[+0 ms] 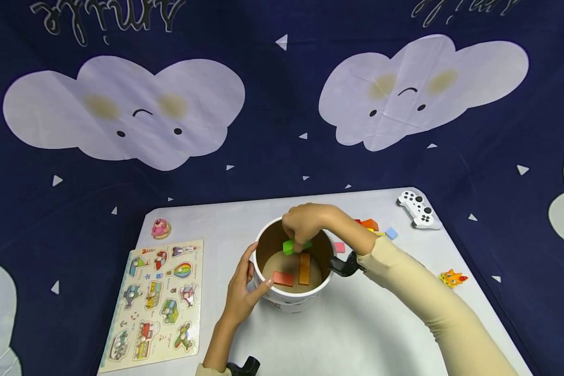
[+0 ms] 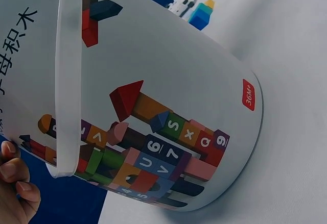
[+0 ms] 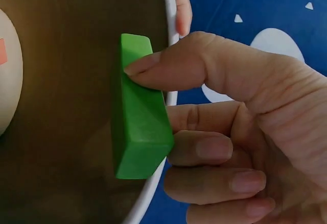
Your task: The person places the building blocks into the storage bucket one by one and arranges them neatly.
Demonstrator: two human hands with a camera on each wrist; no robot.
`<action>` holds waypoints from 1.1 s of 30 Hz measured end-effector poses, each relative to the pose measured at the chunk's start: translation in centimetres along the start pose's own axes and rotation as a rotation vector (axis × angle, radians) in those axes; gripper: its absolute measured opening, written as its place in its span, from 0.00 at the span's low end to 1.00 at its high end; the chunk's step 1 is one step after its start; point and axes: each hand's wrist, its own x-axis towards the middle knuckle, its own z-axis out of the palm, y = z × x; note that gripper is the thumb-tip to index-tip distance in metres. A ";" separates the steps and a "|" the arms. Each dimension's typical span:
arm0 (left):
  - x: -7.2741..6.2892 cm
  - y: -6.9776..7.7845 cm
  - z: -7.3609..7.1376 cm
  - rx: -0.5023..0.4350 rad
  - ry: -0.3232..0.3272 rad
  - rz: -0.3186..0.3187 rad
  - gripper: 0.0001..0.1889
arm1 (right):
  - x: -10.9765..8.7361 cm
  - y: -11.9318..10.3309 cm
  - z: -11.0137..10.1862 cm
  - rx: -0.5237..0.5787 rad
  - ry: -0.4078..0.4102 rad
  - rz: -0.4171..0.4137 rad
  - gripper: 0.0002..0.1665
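A round white bucket (image 1: 289,301) with printed block pictures stands in the middle of the table. My left hand (image 1: 242,292) grips its left rim, the thumb along the front edge. In the left wrist view, curled fingers (image 2: 18,175) show beside the rim. My right hand (image 1: 305,222) reaches over the bucket's mouth and pinches a green block (image 3: 140,112) between thumb and fingers. The green block is above the bucket's bottom. Beneath it lie an orange block (image 1: 304,271) and a pink-red block (image 1: 283,279).
Left of the bucket lies a wooden picture puzzle board (image 1: 155,305), with a pink toy (image 1: 160,228) behind it. Several loose blocks, one of them blue (image 1: 391,233), lie behind the right arm. A white game controller (image 1: 417,210) and an orange toy (image 1: 453,278) lie at the right.
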 end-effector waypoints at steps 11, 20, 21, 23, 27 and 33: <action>0.1 0.2 0.0 -0.034 0.014 0.027 0.43 | 3.0 -0.5 0.9 -0.013 -0.100 0.053 0.15; 0.1 0.1 0.0 0.016 0.010 0.016 0.42 | 4.4 -0.6 1.7 0.035 -0.150 0.079 0.18; 0.1 0.1 0.0 0.016 0.009 0.016 0.42 | 4.5 -0.6 1.7 0.038 -0.154 0.079 0.18; 0.1 0.0 0.0 0.014 0.007 0.015 0.42 | 4.8 -0.6 1.9 0.033 -0.163 0.074 0.19; 0.1 0.0 0.1 0.013 0.005 0.014 0.42 | 5.4 -0.7 2.3 0.011 -0.181 0.044 0.20; 0.1 0.0 0.1 0.017 0.006 0.013 0.42 | 6.1 -1.1 2.8 -0.038 -0.190 0.033 0.16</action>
